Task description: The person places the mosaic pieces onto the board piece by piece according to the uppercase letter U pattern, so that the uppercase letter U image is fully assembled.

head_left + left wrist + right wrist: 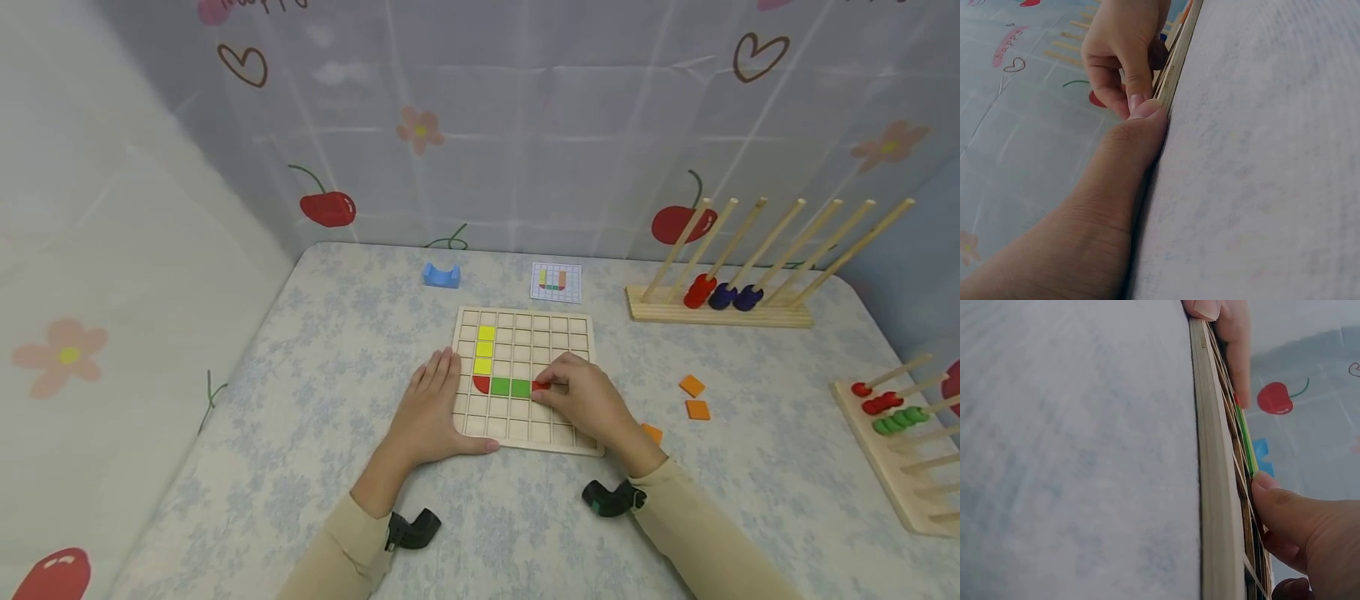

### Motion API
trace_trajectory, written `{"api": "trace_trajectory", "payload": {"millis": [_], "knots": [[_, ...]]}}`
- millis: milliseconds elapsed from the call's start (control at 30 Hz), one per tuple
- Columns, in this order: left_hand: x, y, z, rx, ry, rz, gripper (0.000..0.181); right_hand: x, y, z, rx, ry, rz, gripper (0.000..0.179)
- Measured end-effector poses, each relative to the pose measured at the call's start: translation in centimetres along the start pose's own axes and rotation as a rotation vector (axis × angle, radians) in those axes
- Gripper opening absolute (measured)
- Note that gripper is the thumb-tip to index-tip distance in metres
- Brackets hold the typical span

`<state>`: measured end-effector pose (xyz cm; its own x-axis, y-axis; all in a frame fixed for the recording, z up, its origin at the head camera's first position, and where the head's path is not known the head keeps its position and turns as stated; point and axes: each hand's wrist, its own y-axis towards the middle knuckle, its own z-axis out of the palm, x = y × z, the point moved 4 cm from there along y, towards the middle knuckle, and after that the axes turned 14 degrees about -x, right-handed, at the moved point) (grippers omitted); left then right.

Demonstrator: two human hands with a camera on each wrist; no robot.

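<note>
A wooden grid board (517, 430) lies before me in the head view. My left hand (429, 417) rests along its left side, fingers extended, the thumb at the front edge. My right hand (591, 398) pinches a small red tile (537, 386) between thumb and fingers over the grid, right beside two green tiles (510, 387). Left of the green ones sits a red rounded-corner tile (482, 383), with a column of yellow tiles (483, 350) above it. In the right wrist view, the thumb of the right hand (1304, 519) is at the end of the green strip (1245, 437).
Orange square tiles (697, 409) lie right of the board, one partly behind the right wrist. Behind the board are a pattern card (556, 282) and a blue holder (442, 277). Wooden peg racks with beads stand at the back right (720, 315) and far right (877, 458).
</note>
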<state>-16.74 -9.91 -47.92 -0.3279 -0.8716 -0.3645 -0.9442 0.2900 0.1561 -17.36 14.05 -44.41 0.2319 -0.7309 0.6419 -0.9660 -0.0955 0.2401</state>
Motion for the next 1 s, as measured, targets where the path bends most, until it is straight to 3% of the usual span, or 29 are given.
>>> {"api": "trace_trajectory", "payload": {"millis": [367,600,1000], "knots": [[0.0,0.0,0.1,-0.018,0.006,0.002,0.145,0.1,-0.7,-0.9,0.008,0.001,-0.061,0.015],[0.0,0.0,0.0,-0.012,0.004,0.001,0.145,-0.4,-2.1,-3.4,0.01,0.011,-0.063,0.016],[0.0,-0.1,0.0,-0.022,0.0,0.007,0.145,-3.9,-5.0,-8.0,-0.044,0.001,-0.127,0.02]]}}
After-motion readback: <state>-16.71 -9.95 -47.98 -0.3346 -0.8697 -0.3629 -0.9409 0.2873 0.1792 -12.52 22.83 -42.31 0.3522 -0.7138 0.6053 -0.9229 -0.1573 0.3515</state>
